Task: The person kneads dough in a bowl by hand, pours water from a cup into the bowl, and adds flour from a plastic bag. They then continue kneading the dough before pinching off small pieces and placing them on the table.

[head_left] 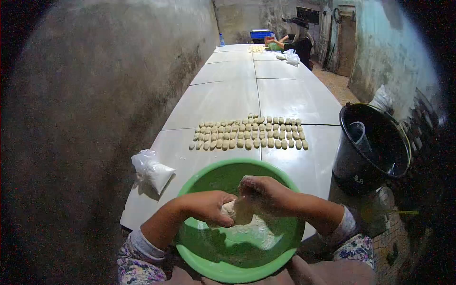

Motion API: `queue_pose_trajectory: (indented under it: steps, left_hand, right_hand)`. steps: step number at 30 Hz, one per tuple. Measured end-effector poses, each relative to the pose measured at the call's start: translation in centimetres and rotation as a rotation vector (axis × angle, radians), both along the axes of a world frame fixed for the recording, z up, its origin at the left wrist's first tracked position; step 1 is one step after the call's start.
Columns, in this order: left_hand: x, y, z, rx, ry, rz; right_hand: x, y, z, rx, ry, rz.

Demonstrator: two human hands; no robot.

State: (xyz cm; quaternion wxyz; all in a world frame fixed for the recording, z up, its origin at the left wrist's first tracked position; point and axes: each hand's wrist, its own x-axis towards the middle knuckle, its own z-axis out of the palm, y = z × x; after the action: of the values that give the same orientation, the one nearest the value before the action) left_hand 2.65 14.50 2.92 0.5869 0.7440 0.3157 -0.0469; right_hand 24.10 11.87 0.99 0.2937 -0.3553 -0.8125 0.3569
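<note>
left hand holds dough between thumb and fingers.

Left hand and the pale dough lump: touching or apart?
Touching. The head view shows it: the thumb and fingers of the left hand close around the pale dough lump, with no gap between.

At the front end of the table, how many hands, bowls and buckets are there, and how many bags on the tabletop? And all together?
Hands: 2 (left hand, right hand)
Green bowl: 1
Black bucket: 1
Bag of white powder: 1
Total: 5
</note>
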Motion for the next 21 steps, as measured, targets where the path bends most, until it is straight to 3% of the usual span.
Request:
queue_pose_trajectory:
  steps: [2,4,6,8,10,16,20,21]
  left_hand:
    - [-0.5,0.4,-0.5,-0.088,0.002,-0.042]
    - [-1.2,0.9,-1.2,-0.063,-0.039,-0.056]
    - [-1.5,1.2,-1.3,-0.004,-0.056,-0.082]
    - [-1.4,0.9,-0.4,0.041,-0.065,-0.068]
    - [-1.4,0.9,0.1,-0.143,-0.049,-0.081]
    - [-1.4,1.7,-1.5,-0.077,0.013,-0.199]
    - [-1.4,1.4,-1.8,-0.076,0.002,-0.237]
    - [-1.2,1.0,-1.3,-0.116,0.000,-0.224]
  right_hand:
    - [0.2,0.4,-0.2,-0.317,0.053,0.052]
    - [0.2,0.5,0.4,-0.217,-0.003,0.084]
    - [0.3,0.5,0.9,0.139,-0.042,0.195]
    - [-0.1,-0.3,0.4,0.158,-0.049,0.181]
    - [-0.3,-0.7,0.6,0.175,-0.055,0.169]
    - [-0.3,-0.9,0.5,0.293,-0.356,0.222]
    - [-0.1,-0.9,0.1,0.544,-0.210,0.234]
    - [0.1,-0.9,1.0,0.444,-0.159,0.287]
